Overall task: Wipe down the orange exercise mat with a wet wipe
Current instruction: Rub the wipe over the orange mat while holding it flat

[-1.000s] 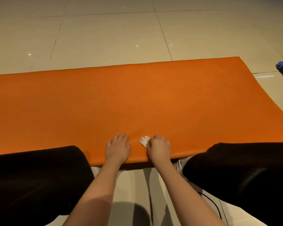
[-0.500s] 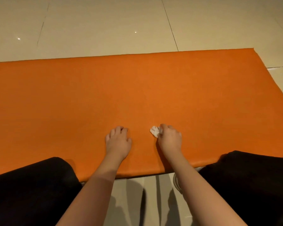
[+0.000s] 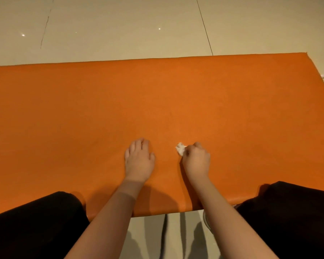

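So, right hand grips wet wipe on orange mat

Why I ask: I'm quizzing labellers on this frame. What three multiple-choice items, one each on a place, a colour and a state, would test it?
1. Where is the wet wipe? A at the far edge of the mat; B in the right hand, nearer the mat's front edge; C beyond the mat's right end.
2. What colour is the mat? A blue; B green; C orange.
3. How is the left hand? A flat on the mat; B gripping the wipe; C raised off the mat.
Answers: 1 B, the white wipe pokes from curled fingers; 2 C, orange all over; 3 A, palm down, holding nothing.
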`<action>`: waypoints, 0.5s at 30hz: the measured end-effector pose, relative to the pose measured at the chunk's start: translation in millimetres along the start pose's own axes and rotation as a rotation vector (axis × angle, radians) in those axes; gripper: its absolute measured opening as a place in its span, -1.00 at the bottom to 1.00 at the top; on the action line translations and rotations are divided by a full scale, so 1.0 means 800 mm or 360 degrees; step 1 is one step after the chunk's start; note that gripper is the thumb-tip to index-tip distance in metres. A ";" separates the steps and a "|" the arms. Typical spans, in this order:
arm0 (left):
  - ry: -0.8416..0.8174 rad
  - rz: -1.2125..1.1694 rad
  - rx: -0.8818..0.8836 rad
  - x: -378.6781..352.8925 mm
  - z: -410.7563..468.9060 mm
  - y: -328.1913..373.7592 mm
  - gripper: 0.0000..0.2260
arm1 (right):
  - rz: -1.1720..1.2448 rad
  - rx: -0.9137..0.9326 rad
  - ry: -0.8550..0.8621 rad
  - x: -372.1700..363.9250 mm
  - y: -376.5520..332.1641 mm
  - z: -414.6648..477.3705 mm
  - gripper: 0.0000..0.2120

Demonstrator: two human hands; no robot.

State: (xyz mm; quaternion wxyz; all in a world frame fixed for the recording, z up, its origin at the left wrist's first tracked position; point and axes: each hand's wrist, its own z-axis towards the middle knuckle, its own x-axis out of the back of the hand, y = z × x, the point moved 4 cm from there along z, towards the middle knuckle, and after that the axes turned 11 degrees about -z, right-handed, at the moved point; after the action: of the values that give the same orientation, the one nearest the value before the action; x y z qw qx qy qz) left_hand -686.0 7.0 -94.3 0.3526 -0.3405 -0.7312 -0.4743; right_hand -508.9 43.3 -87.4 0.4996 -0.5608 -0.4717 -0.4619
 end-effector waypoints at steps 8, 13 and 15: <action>-0.0063 0.0086 -0.0031 -0.028 0.007 -0.010 -0.36 | 0.0113 -0.0063 0.0093 -0.014 0.031 0.038 -0.91; 0.0059 0.0080 -0.0045 -0.032 0.008 -0.010 -0.49 | 0.0014 0.0285 0.0105 -0.028 -0.026 0.011 -0.89; 0.0084 0.0093 -0.0055 -0.031 0.009 -0.010 -0.50 | -0.0014 0.0435 0.0048 -0.029 -0.028 0.023 -0.88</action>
State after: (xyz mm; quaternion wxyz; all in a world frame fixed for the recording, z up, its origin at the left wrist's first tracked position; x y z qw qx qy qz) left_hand -680.8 7.3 -120.9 0.3797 -0.3551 -0.7031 -0.4852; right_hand -533.3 61.2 -108.8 0.5764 -0.4784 -0.5252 -0.4038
